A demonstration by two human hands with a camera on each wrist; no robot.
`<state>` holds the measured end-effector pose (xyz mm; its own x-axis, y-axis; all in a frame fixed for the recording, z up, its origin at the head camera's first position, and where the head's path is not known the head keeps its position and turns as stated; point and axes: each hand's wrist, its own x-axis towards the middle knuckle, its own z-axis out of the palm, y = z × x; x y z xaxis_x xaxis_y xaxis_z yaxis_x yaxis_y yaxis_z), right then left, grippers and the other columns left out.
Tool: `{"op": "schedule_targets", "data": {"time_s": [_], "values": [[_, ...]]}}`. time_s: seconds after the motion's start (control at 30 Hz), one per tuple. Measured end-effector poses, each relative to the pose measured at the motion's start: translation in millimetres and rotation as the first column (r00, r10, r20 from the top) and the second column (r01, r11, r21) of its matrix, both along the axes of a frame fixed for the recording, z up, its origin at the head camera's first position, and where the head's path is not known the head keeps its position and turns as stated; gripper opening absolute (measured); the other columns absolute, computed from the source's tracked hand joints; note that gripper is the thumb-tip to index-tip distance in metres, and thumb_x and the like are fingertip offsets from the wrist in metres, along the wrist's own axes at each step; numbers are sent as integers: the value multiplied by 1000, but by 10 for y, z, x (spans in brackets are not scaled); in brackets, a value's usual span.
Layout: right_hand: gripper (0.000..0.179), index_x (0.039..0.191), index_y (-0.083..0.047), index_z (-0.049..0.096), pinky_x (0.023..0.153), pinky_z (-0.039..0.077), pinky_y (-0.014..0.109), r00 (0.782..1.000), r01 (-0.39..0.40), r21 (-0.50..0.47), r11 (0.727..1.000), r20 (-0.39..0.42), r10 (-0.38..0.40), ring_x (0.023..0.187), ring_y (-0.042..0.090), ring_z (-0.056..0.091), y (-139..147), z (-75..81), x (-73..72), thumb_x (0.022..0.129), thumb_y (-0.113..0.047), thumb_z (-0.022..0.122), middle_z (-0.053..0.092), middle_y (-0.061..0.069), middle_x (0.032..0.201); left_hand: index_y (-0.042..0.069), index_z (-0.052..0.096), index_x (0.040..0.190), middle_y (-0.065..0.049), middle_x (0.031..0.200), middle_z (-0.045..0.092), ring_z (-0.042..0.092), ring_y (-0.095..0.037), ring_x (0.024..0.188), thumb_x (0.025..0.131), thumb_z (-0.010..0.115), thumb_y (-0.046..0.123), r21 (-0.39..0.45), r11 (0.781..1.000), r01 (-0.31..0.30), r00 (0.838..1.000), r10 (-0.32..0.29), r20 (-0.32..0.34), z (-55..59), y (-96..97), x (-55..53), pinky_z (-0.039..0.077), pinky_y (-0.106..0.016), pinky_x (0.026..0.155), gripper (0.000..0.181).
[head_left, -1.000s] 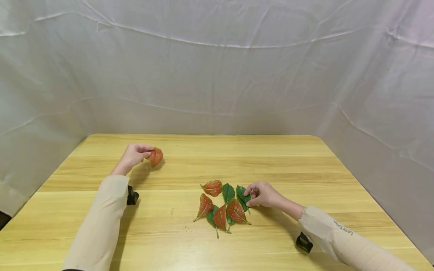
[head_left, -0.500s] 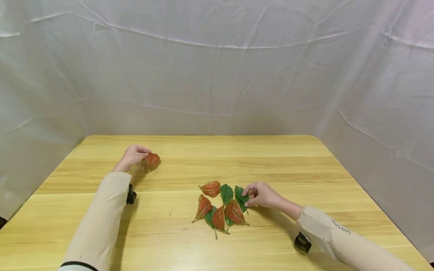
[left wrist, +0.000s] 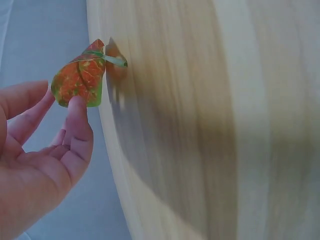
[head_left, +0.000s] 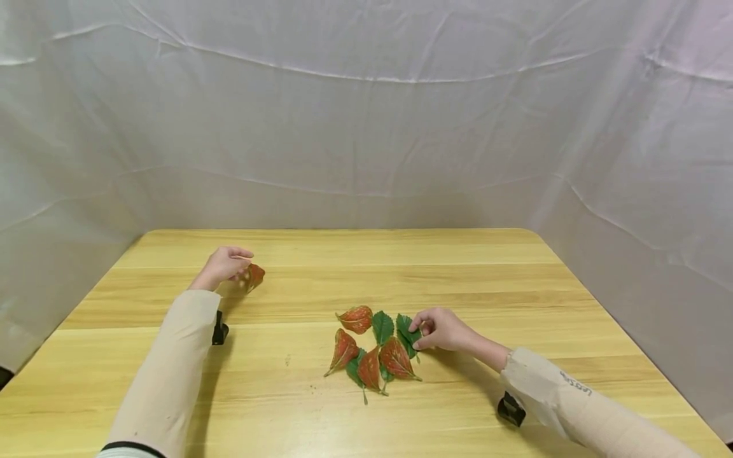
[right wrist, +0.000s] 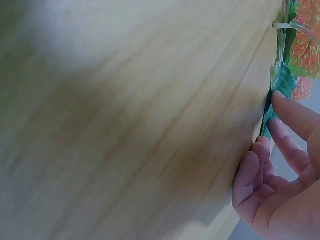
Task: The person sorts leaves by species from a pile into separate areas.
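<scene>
Near the table's far left, my left hand (head_left: 226, 266) has its thumb and index finger spread apart. Just beside the fingertips is a red leaf (head_left: 256, 276) with green edges. In the left wrist view, this leaf (left wrist: 82, 75) stands tilted near the tabletop, with one fingertip (left wrist: 76, 102) at its lower edge. At the right of a leaf cluster, my right hand (head_left: 446, 329) holds a dark green leaf (head_left: 405, 337) by its edge between thumb and index finger. The right wrist view shows both tips on that green leaf (right wrist: 284, 82), its other fingers curled.
Several red leaves (head_left: 371, 369) and green leaves (head_left: 383, 327) lie in a rough ring, partly overlapping, on the wooden table (head_left: 286, 407). Pale fabric (head_left: 366, 140) hangs behind the table and along its sides. Each forearm wears a beige sleeve with a black device beneath.
The red leaf at my left hand has come down toward the table, and the left fingers have parted from it. My right hand and the leaf cluster stay about where they were.
</scene>
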<state>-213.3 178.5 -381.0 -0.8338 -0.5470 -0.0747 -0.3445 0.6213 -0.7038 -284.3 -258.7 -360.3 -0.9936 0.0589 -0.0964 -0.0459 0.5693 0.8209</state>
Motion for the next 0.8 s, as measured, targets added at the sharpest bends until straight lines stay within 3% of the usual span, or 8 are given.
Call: {"op": "schedule_targets", "data": {"time_s": [0.23,0.47,0.67,0.8], "values": [[19,87,1,63,42,34,20,1000,-6,-6,1000,-2,6,47,9,39,-4,-4,-16,70,0,72,47,-2,57,-12,46,121,-30,116,49,54,-16,73,92,43,9,-25,998,-60,998,60,-21,3,-22,28,50,-30,66,36],[19,87,1,63,43,34,20,1000,-4,-4,1000,-4,4,47,8,39,-11,6,-18,70,-1,73,47,-2,57,-12,54,111,-27,106,55,55,-25,78,91,46,11,-90,988,-126,986,115,-123,-4,-33,68,49,-28,62,32],[16,88,2,63,43,34,20,1000,-15,-2,1000,-10,15,46,7,39,-12,16,-12,73,-1,70,48,-2,56,-11,57,107,-26,105,57,55,-33,89,90,46,11,-117,978,-173,965,144,-218,5,27,118,46,-39,76,30],[11,87,2,63,45,34,20,999,-22,2,1000,-35,22,45,6,38,-8,14,-16,78,-3,67,48,-3,55,-9,60,102,-24,98,60,54,-33,88,90,48,11,-131,973,-188,943,142,-300,36,101,125,44,-40,75,26]]}}
